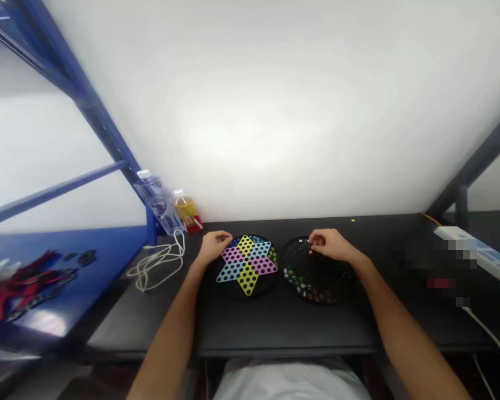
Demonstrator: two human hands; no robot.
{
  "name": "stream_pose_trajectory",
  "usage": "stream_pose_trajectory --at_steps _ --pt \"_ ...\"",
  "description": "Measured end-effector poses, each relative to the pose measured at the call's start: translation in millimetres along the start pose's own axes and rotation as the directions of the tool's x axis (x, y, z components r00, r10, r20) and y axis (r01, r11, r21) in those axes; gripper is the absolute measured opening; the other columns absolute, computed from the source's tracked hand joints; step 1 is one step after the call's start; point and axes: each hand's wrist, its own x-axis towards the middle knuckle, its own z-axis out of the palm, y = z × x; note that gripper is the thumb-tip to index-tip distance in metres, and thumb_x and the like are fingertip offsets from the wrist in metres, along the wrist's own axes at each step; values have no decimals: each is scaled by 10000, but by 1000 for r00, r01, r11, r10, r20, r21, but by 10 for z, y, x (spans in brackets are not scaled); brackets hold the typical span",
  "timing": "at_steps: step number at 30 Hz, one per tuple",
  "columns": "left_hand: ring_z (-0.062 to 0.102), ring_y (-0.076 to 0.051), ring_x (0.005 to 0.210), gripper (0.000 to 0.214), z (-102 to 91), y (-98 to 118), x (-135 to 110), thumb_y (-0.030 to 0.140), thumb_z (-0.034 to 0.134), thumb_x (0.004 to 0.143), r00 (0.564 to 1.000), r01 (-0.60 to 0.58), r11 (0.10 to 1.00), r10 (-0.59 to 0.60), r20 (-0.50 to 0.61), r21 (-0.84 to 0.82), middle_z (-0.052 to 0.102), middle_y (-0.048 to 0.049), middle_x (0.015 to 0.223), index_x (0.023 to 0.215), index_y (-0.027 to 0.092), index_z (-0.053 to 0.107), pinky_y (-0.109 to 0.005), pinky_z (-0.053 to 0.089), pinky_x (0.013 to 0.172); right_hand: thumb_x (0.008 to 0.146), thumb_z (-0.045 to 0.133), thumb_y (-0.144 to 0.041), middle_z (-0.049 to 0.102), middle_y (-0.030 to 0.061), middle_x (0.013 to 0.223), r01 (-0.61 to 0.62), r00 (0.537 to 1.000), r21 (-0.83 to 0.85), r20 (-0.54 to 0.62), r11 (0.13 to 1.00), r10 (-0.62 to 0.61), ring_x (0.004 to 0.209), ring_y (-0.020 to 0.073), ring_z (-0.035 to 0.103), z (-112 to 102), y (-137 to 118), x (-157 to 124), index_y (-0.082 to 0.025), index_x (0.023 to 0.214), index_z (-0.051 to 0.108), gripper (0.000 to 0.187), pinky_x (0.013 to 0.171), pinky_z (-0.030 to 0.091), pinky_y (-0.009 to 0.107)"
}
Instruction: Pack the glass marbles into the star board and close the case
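Left hand [215, 246] at the edge of a star-patterned board [247, 269], right hand [331, 244] over a round tray [323, 272] of pieces [303, 289].

Two white-capped bottles [188, 211] stand at the worktop's [283, 333] far left corner, one cable [166, 258] by its left edge; between near and far edges, one star-shaped board [246, 260], two round trays [319, 272], two hands [331, 244].

You have bright light, strongest mid-frame on the white wall [241, 122], greying toward the upper right. Glare whitens the blue tabletop [112, 250] at lower left, where blur smears red items [29, 286] (pixel blocks mask the right). Wide-angle distortion stretches the blue post [56, 55]; the Chinese checkers board [246, 265] reads clearly.
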Motion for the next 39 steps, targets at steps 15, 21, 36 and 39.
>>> stream_pose_trajectory --at_steps 15,21,36,39 --pt "614 -158 614 297 -4 -4 13 423 590 790 1000 -6 1000 6 18 -7 731 -28 728 863 195 766 -253 449 621 711 686 -200 707 13 690 251 968 108 -53 962 -247 607 134 588 581 -734 455 -201 741 763 83 598 426 235" --pt "648 -178 697 300 -6 11 -6 414 575 794 999 -12 999 13 31 -33 749 -43 812 858 192 766 -260 469 656 696 696 -179 737 10 728 330 931 86 133 940 -339 654 144 636 1140 -1241 784 -216 743 783 106 660 446 231" --pt "639 -173 679 301 22 0 -6 408 567 800 999 -28 999 28 24 -23 746 -43 801 860 192 769 -263 469 658 705 649 -142 720 44 683 380 912 -218 252 899 -324 628 171 632 1143 -1435 657 -208 682 752 124 567 383 237" --pt "641 -174 681 294 30 -7 -17 397 566 799 1000 -12 1000 13 27 -26 746 -42 803 860 192 768 -261 464 645 730 614 -140 713 111 754 454 884 -407 316 793 -344 678 208 630 1132 -1560 496 -162 723 738 126 604 391 270"
